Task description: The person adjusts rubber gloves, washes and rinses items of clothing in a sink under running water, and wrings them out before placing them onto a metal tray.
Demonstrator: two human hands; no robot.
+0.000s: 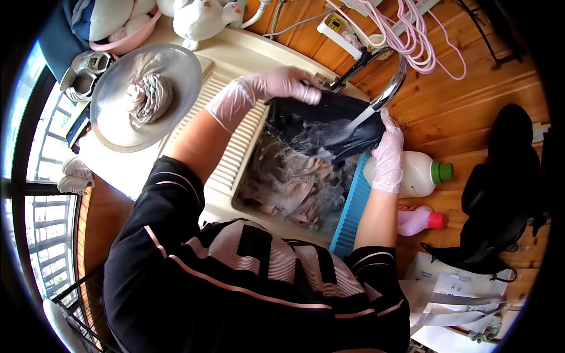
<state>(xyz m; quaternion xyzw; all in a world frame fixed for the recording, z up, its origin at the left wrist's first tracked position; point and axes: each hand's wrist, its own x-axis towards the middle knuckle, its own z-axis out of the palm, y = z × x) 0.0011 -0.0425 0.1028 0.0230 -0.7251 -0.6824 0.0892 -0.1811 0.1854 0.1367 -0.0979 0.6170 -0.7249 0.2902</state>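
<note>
A dark, wet garment (318, 123) is stretched between my two gloved hands under the running faucet (393, 82). Water strikes its middle and foams. My left hand (287, 84), in a thin whitish glove, is closed on the garment's upper left edge. At the right end, my right hand (389, 150) grips the cloth, with its fingers partly hidden behind it. Below, the sink basin (238, 187) contains soaked light-coloured laundry (300, 191) in murky, sudsy water. A blue ridged washboard (351, 209) leans along the basin's right side, under my right forearm.
On the left, a translucent basin (106, 126) holds a twisted wet cloth (150, 97). Shoes (85, 76) and a pink tub (132, 40) stand behind it. A green-capped jug (419, 173) and a red-capped bottle (415, 220) are at right. Pink hose (412, 38) hangs above.
</note>
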